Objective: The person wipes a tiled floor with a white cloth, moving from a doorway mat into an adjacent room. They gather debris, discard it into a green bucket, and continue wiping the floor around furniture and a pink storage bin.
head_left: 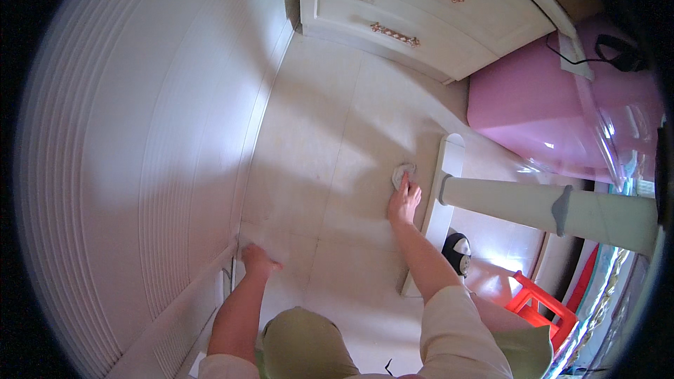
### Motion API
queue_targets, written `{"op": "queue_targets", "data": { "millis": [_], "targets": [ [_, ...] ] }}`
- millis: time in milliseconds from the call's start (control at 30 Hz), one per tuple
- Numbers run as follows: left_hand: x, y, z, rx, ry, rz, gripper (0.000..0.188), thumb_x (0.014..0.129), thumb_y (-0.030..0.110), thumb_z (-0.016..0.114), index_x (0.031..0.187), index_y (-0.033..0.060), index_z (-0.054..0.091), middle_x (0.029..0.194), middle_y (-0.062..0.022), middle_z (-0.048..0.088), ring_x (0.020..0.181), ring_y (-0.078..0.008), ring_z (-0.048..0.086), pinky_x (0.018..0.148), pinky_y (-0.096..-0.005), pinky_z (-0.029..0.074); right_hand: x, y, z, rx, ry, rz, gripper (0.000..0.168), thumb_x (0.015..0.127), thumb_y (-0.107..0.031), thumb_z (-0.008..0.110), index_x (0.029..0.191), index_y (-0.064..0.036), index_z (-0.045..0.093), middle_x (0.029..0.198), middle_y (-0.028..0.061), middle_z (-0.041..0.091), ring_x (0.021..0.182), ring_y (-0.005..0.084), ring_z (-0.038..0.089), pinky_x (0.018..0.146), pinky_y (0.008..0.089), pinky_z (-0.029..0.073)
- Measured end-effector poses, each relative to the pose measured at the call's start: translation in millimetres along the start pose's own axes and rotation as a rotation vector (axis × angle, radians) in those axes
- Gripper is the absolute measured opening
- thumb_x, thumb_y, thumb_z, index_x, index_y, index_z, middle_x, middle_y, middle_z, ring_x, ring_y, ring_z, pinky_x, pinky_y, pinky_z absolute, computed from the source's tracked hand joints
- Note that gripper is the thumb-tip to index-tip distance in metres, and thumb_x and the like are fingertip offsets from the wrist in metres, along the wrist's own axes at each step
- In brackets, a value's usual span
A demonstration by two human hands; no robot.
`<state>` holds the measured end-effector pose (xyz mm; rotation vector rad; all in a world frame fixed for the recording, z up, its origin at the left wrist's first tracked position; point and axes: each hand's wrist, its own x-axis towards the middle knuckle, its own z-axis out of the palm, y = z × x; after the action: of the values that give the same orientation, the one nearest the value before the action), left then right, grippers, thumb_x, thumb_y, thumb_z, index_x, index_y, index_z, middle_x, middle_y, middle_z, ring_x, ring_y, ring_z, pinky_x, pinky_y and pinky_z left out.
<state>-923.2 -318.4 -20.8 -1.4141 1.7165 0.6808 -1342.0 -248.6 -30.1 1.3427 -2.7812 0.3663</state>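
My right hand [404, 202] reaches forward on the pale tiled floor [295, 168]. Under its fingertips lies a small whitish cloth or pad [398, 178], with the forefinger stretched out over it. Whether the thumb grips the cloth from below cannot be made out. My left hand [258, 259] rests low beside the base of the white ribbed panel wall [174, 179], a little blurred. It holds nothing visible, and its thumb points away from the other fingers.
A white desk leg [500, 197] on a long foot bar [447, 163] stands just right of my right hand. Ahead are white drawers [379, 26]. Rightward sit a pink plastic bin [526, 100], a black-and-white shoe [457, 254] and a red plastic stool [542, 305].
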Motion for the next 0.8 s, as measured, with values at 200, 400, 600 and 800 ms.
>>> {"op": "queue_targets", "data": {
  "millis": [200, 400, 600, 800],
  "targets": [
    [-7, -18, 5, -0.002, 0.054, 0.045, 0.111, 0.046, 0.06, 0.081, 0.121, -0.0131, 0.043, 0.125, -0.0261, 0.046, 0.119, -0.0362, 0.044, 0.101, -0.0424, 0.035, 146, -28, 24, -0.08, -0.032, 0.213, 0.044, 0.087, -0.017, 0.049, 0.13, -0.007, 0.042, 0.114, 0.0195, 0.048, 0.104, 0.0353, 0.048, 0.087, 0.0449, 0.041],
    [-5, -2, 5, -0.08, 0.017, 0.04, 0.109, 0.046, 0.053, 0.084, 0.121, -0.0137, 0.042, 0.126, -0.0261, 0.045, 0.12, -0.0381, 0.042, 0.102, -0.0452, 0.034, 253, 38, 34, -0.107, 0.033, 0.33, 0.047, 0.085, -0.013, 0.049, 0.131, -0.008, 0.041, 0.116, 0.0203, 0.045, 0.105, 0.0359, 0.048, 0.084, 0.0452, 0.044],
    [-11, -18, 8, -0.104, -0.028, -0.05, 0.112, 0.046, 0.053, 0.085, 0.124, -0.0135, 0.038, 0.128, -0.0257, 0.043, 0.121, -0.037, 0.041, 0.101, -0.042, 0.034, 308, 53, -21, -0.204, 0.336, 0.41, 0.031, 0.086, -0.013, 0.046, 0.115, -0.004, 0.052, 0.114, 0.0186, 0.048, 0.108, 0.0345, 0.048, 0.085, 0.0453, 0.043],
    [-10, 0, 0, 0.069, -0.004, -0.081, 0.116, 0.046, 0.057, 0.084, 0.124, -0.0139, 0.037, 0.128, -0.025, 0.044, 0.121, -0.0356, 0.042, 0.102, -0.0407, 0.034, 319, 105, 11, -0.536, 0.063, 0.362, 0.044, 0.084, -0.024, 0.051, 0.124, -0.006, 0.048, 0.123, 0.016, 0.048, 0.115, 0.0328, 0.045, 0.097, 0.0457, 0.036]
  ]
}}
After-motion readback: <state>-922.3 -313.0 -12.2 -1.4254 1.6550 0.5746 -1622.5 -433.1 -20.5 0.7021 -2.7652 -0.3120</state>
